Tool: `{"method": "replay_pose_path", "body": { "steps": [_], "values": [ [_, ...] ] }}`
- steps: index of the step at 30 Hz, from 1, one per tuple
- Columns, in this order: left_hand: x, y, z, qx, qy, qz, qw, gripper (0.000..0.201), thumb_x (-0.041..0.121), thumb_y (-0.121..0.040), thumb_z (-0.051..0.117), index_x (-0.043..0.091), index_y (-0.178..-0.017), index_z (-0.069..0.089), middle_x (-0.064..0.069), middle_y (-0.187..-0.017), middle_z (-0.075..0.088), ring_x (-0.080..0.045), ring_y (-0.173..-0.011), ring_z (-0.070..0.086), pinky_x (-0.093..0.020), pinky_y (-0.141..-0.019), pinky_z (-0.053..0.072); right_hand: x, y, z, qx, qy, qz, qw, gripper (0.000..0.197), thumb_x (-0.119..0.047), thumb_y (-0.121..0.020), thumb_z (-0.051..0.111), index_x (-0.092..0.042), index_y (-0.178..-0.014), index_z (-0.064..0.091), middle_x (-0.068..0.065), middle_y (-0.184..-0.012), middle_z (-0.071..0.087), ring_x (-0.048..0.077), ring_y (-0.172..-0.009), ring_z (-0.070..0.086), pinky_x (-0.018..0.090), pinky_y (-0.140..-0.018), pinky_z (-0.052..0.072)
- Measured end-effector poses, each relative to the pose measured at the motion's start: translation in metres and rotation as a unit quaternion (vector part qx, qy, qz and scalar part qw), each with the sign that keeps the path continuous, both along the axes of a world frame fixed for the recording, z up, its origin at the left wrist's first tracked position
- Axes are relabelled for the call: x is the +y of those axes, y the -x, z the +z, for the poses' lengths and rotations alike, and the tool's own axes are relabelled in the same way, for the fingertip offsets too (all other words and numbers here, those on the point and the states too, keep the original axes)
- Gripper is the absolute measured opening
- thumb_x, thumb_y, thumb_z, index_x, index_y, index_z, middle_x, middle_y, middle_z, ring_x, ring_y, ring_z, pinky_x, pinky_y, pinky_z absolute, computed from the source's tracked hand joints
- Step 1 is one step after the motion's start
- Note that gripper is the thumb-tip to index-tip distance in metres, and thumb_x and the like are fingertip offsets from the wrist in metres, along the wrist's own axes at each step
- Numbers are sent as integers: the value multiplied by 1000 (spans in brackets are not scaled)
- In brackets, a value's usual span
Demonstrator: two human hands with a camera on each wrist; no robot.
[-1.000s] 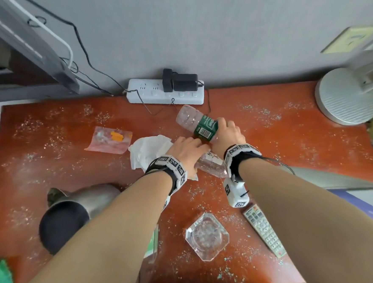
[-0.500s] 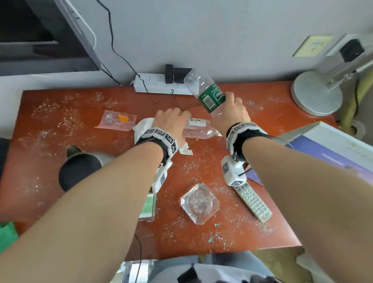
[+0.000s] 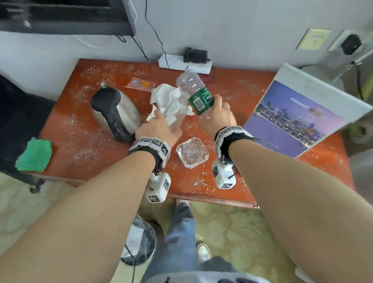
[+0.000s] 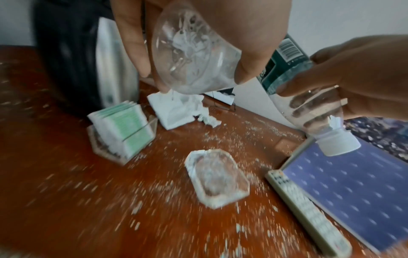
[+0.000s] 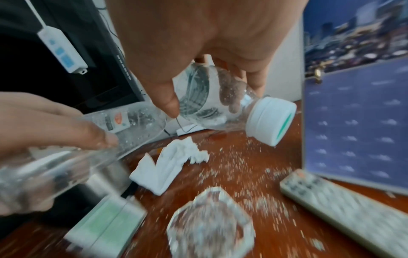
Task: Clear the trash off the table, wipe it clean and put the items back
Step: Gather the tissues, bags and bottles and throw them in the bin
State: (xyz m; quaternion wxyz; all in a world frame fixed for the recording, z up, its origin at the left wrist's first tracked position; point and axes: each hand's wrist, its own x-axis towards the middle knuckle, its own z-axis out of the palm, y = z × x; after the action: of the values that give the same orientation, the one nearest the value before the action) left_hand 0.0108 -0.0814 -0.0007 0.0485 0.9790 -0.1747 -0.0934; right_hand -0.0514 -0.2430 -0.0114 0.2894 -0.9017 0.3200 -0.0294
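Note:
My left hand (image 3: 159, 126) grips a clear empty bottle (image 3: 175, 114) by its lower end and holds it tilted above the red table (image 3: 75, 133). My right hand (image 3: 215, 111) grips a green-labelled bottle (image 3: 198, 95) near its neck, with the white cap (image 5: 271, 120) pointing down. In the left wrist view my fingers (image 4: 134, 43) curl round the clear bottle (image 4: 192, 57). A crumpled white tissue (image 3: 165, 93) and a small plastic packet (image 3: 138, 84) lie behind the bottles. White crumbs are scattered over the tabletop.
A steel kettle (image 3: 114, 112) lies left of my hands. A glass ashtray (image 3: 192, 151) sits between my wrists, a remote (image 4: 309, 214) and a purple booklet (image 3: 304, 114) to the right. Also here: a packet holder (image 4: 123, 129), a green cloth (image 3: 34, 155), a power strip (image 3: 184, 62), and a bin (image 3: 139, 239) under the table.
Both hands have lifted their bottles off the table and drawn them toward the near edge. The head view has pulled back and now shows the floor and bin.

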Motion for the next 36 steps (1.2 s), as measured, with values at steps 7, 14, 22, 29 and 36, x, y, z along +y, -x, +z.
{"method": "replay_pose_path", "body": {
  "steps": [7, 14, 22, 29, 36],
  "values": [
    [72, 64, 5, 24, -27, 50, 998, 73, 69, -83, 51, 11, -125, 42, -11, -103, 69, -34, -94, 68, -36, -71, 45, 64, 55, -2, 48, -17, 61, 997, 78, -30, -81, 70, -16, -143, 25, 16, -123, 47, 37, -105, 57, 48, -86, 54],
    [146, 96, 7, 58, -22, 43, 997, 69, 76, -82, 48, 13, -111, 48, -3, -85, 55, -26, -73, 55, -31, -63, 45, 121, 89, -1, 58, -13, 84, 995, 72, -37, -84, 66, -22, -144, 29, 11, -122, 55, 29, -97, 61, 33, -70, 48],
    [303, 134, -82, 211, 66, 71, 973, 85, 78, -79, 48, 19, -140, 42, 5, -74, 53, -17, -69, 61, -28, -60, 50, 269, 123, -52, 119, -30, 103, 987, 79, -43, -82, 63, -33, -150, 24, 7, -122, 56, 32, -103, 62, 37, -82, 51],
    [441, 163, -213, 330, 25, 173, 928, 75, 63, -85, 55, 15, -141, 44, -7, -104, 68, -25, -88, 66, -29, -72, 51, 379, 160, -186, 247, -51, 153, 956, 76, -46, -87, 65, -26, -148, 24, 6, -130, 54, 24, -94, 63, 35, -74, 57],
    [480, 183, -358, 397, 6, 241, 886, 67, 58, -84, 61, 10, -130, 46, -12, -120, 64, -31, -99, 65, -41, -85, 57, 419, 178, -338, 355, -74, 143, 921, 79, -35, -86, 67, -20, -148, 21, 9, -128, 51, 30, -111, 57, 36, -86, 52]
  ]
}}
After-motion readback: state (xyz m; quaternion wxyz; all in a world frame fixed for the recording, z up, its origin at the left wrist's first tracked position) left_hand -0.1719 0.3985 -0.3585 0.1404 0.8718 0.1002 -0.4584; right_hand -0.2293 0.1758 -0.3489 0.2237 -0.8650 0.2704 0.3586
